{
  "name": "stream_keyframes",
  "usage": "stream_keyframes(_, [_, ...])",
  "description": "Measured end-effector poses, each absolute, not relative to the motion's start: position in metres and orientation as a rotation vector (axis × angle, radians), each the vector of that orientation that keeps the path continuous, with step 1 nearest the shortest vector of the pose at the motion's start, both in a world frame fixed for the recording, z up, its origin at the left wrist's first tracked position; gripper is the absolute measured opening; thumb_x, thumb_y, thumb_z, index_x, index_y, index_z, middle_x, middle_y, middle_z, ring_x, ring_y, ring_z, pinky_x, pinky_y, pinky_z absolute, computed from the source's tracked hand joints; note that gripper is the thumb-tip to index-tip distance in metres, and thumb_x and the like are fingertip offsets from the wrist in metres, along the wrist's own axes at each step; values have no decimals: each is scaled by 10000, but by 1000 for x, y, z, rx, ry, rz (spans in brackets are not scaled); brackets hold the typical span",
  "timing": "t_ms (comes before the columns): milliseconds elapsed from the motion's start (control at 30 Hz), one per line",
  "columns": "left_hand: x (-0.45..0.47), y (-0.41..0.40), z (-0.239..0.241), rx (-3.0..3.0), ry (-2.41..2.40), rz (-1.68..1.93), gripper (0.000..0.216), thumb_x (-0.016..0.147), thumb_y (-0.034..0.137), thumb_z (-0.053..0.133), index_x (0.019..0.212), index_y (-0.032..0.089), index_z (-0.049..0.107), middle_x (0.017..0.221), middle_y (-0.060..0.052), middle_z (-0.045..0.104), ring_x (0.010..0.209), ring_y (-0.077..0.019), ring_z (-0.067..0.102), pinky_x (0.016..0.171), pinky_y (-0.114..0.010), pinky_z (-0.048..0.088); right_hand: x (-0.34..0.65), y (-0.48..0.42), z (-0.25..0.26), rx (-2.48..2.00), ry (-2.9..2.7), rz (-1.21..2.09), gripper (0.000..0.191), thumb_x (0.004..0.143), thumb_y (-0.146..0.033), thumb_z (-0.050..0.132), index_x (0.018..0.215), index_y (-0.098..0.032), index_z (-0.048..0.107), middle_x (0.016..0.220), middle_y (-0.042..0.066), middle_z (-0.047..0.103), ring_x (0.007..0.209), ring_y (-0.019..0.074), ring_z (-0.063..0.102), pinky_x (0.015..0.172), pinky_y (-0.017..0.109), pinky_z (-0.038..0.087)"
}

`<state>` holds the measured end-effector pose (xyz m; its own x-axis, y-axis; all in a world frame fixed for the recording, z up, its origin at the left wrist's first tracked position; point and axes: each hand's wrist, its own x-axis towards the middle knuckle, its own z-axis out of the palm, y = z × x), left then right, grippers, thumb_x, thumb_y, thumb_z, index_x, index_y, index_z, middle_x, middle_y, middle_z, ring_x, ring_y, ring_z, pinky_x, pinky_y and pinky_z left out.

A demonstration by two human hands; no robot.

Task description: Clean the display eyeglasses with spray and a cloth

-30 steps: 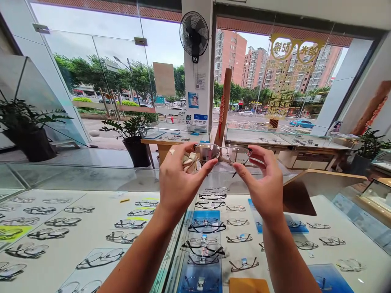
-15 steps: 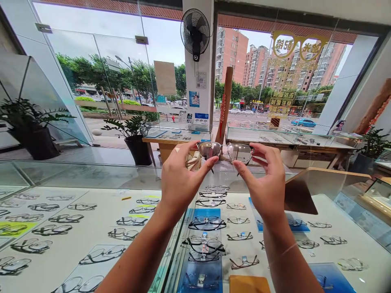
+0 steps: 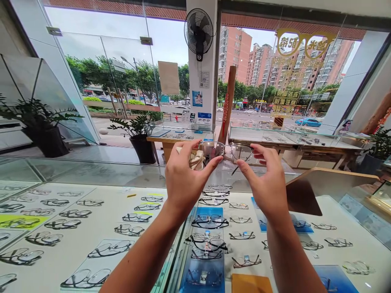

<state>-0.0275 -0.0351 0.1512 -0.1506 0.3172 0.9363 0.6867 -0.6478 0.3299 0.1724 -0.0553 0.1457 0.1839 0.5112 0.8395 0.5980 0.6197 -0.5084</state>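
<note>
I hold a pair of thin-framed glasses (image 3: 229, 151) up at arm's length over a glass display counter (image 3: 91, 175). My left hand (image 3: 185, 179) pinches the left lens rim between thumb and forefinger, with a beige cleaning cloth (image 3: 195, 159) tucked in its fingers. My right hand (image 3: 265, 183) pinches the right lens rim the same way. The temples are folded behind the lenses.
Under the counter glass lie several rows of glasses (image 3: 210, 221) on white and blue trays. A tilted mirror (image 3: 317, 189) stands at the right. Beyond are more display cases (image 3: 275, 136), potted plants (image 3: 140, 136), a wall fan (image 3: 198, 32) and large shop windows.
The view has shifted slightly; my hands and the glasses have drifted a little right, still held the same way.
</note>
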Motion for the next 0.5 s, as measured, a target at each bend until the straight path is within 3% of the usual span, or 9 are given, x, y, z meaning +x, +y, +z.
stream_keyframes(500, [-29, -21, 146, -1924, -1169, -1856, 537, 841, 552, 856, 1251, 237, 711, 1134, -105, 771, 1054, -289, 730, 939, -479, 602, 170, -52, 146, -961, -1420, -185, 479, 905, -438, 807, 1325, -249, 674, 1206, 91, 670, 1046, 268, 653, 920, 481, 590])
